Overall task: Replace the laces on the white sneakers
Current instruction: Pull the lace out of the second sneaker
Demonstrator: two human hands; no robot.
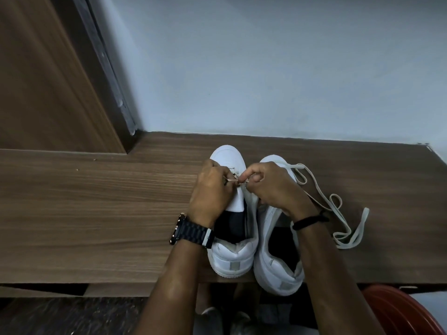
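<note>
Two white sneakers stand side by side on a wooden table (pixel 96 201), toes pointing to the wall. My left hand (pixel 209 192) and my right hand (pixel 271 187) both work over the left sneaker (pixel 229 257) near its front eyelets. Each hand pinches a thin stretch of lace (pixel 233 181) pulled taut between the fingers. The tongue of that sneaker lies folded back and white. The right sneaker (pixel 273 262) stands partly under my right wrist. A loose white lace (pixel 338 213) lies in loops on the table to its right.
A pale wall rises right behind the table. A wooden panel (pixel 48 81) stands at the far left. A red round object (pixel 399 313) shows below the table's front edge at the bottom right. A watch sits on my left wrist and a black band on my right.
</note>
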